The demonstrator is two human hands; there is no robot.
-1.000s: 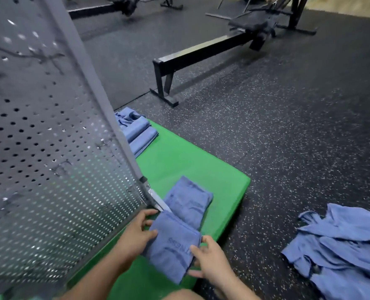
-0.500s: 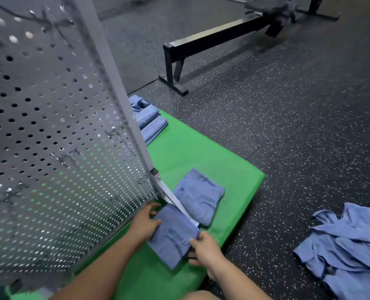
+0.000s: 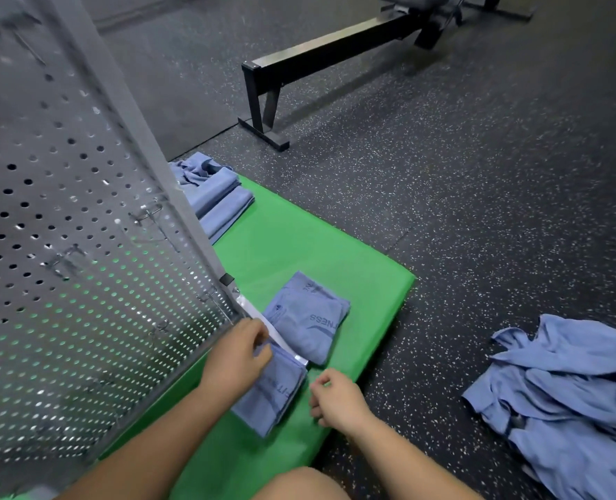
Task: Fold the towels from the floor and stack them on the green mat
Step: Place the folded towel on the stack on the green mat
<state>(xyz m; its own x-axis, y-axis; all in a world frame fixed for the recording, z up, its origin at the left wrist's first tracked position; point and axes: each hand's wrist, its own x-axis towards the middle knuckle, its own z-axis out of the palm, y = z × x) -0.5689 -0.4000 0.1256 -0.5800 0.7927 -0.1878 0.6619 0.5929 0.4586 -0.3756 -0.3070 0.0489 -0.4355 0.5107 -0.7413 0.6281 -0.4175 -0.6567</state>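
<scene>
Fingers of the left hand [image 3: 238,351] are curled on the far end of the folded towel [image 3: 274,395], laid on the green mat [image 3: 299,247]. Its long side is pointed away, slightly right. The right hand [image 3: 335,398] is held loosely curled beside it, nothing gripped.

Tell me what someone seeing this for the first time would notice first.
The bright green mat in the middle stands out against the dark speckled floor, with the left hand holding a folded blue towel at its near end. A big perforated grey panel fills the left side, and a rumpled pile of blue towels lies on the floor at right.
</scene>
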